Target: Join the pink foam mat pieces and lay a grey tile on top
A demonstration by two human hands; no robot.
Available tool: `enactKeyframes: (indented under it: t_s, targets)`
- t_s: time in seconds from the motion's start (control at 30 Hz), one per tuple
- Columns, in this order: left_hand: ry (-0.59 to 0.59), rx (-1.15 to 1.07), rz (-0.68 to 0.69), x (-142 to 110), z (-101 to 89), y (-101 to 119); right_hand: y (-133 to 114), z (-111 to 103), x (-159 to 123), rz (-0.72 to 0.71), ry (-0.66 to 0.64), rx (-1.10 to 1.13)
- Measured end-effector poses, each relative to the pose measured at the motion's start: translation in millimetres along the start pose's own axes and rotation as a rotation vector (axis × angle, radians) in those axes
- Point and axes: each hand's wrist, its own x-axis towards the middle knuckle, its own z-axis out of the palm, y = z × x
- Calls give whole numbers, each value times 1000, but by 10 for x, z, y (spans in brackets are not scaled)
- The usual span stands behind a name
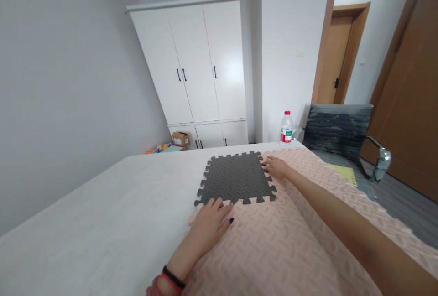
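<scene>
A dark grey foam puzzle mat tile with toothed edges lies flat on the white table. Pink foam matting borders it on the near side and on the right. My left hand rests palm down at the tile's near edge, fingers stretched out over the seam with the pink foam. At the tile's far right edge, my right hand lies with its fingers extended on the teeth. Neither hand grips anything. Whether the teeth under my fingers are interlocked cannot be made out.
A water bottle with a red cap stands near the table's far right corner. Beyond the right edge is a dark chair with a yellow sheet on its seat. A cardboard box and white wardrobe are behind the table.
</scene>
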Motion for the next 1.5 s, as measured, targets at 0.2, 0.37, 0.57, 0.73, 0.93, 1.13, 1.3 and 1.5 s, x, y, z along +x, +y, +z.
enactKeyframes:
  t_s: [0.2,0.37,0.57,0.73,0.93,1.13,1.3,1.5]
  targets:
    - [-32,-47,-51,-3,-17,-4,33,-28,448,64,58,-15]
    - [-67,-88,-82,21,-11,-35,63,169,731,145,57,-20]
    - [-77,-111,-87,46,-2,-54,138,184,827,83,5,-20]
    - [-77,-119,-114,66,3,-32,63,136,713,77,25,-39]
    - [-5,-204,-97,-8,-36,-46,-378,17,444,46,117,-80]
    - [47,-205,-65,-139,-89,-68,-925,-290,-211,-233,29,64]
    - [52,-174,-30,-230,-88,-57,-1305,-418,-1269,-492,-145,277]
    - [77,-116,-18,-255,-40,-38,-1621,-472,-1689,-489,-142,133]
